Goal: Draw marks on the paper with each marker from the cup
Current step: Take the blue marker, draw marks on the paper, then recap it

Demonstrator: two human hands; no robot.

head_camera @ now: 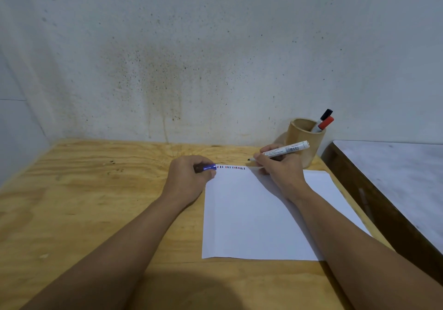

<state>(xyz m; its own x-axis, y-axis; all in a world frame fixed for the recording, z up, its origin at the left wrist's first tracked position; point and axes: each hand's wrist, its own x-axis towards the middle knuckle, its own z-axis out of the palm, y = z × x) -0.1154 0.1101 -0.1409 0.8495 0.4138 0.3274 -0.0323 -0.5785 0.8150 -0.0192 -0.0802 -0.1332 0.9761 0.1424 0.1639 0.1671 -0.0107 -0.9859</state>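
Observation:
A white sheet of paper [251, 216] lies on the wooden table [96, 190]. A row of short red, blue and dark marks [231, 167] runs along its top edge. My right hand [280, 166] grips an uncapped white marker [285, 151], its dark tip just above the paper's top edge, right of the marks. My left hand [189, 178] rests at the paper's top left corner, closed around a blue cap [210, 167]. A wooden cup [303, 142] behind my right hand holds a black-capped marker [325, 115] and a red-capped marker [325, 124].
A stained white wall [215, 58] rises right behind the table. To the right stands a second table with a dark wooden edge and pale top [395, 173], separated by a narrow gap.

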